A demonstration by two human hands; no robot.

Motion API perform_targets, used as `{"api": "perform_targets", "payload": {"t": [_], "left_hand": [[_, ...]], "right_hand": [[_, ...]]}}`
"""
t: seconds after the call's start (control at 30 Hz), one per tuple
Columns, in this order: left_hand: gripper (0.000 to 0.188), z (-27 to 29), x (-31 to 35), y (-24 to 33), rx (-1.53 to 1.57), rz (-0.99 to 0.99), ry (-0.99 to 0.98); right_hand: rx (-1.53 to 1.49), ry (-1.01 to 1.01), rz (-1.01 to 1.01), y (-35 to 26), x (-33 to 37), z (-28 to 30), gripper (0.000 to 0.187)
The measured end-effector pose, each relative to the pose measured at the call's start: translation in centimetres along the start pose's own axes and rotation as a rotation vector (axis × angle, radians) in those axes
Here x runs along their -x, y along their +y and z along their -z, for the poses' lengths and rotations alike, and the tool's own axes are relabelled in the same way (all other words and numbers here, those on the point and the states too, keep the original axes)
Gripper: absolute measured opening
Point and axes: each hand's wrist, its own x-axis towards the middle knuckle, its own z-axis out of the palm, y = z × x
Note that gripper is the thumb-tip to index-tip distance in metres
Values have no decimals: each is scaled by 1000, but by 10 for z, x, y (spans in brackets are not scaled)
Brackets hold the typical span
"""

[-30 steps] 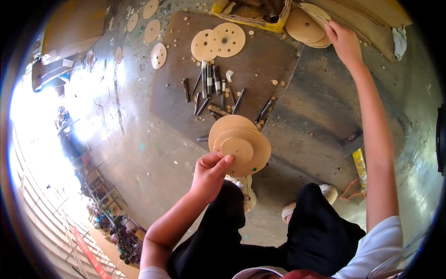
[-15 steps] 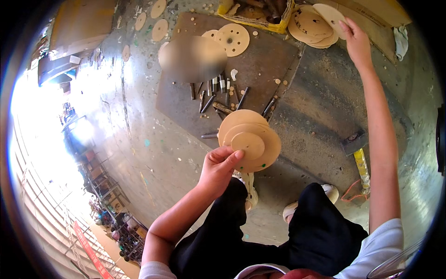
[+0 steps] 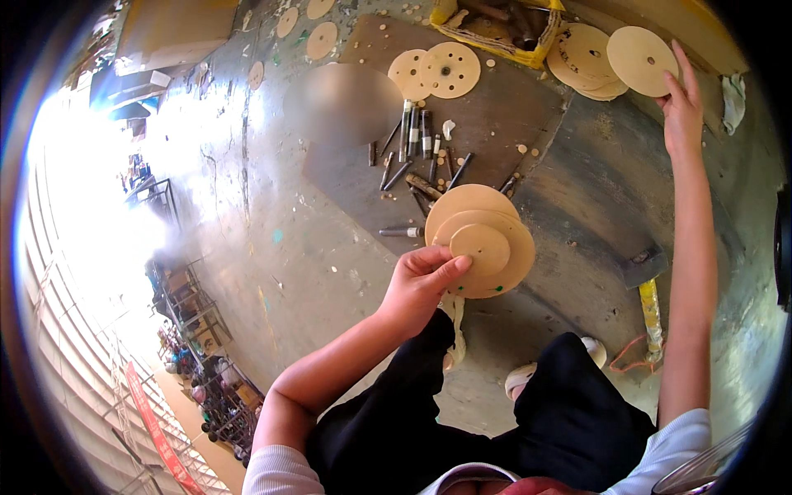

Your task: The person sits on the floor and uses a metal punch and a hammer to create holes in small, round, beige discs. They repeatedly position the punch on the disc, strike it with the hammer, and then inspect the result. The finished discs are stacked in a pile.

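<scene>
My left hand (image 3: 422, 283) grips a fanned stack of three tan wooden discs (image 3: 481, 241) by their lower left edge, held above my knees. My right hand (image 3: 683, 106) reaches far to the upper right and holds a single tan disc (image 3: 643, 59) by its rim, lifted beside a pile of similar discs (image 3: 582, 56). Both arms are bare; the white sleeves end near my shoulders.
On a dark board (image 3: 495, 124) lie several metal punches (image 3: 417, 140), two perforated discs (image 3: 437, 73) and small round offcuts. A yellow crate (image 3: 495, 33) of tools stands at the top. A hammer (image 3: 643, 276) rests on the floor at right. More discs (image 3: 322, 37) lie at upper left.
My right hand has picked one disc off the pile and lifted it to the right. My left hand with its stack has stayed almost in place.
</scene>
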Motion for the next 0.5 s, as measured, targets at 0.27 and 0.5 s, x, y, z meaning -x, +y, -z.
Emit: {"api": "perform_targets", "payload": {"t": [0.27,0.5], "left_hand": [[15,-3,0,-2,-48,14,28],[10,7,2,-8,24,-13,47]], "right_hand": [[-13,73,6,5,2,0,45],[-168,74,-96,17,7,-4,52]]}}
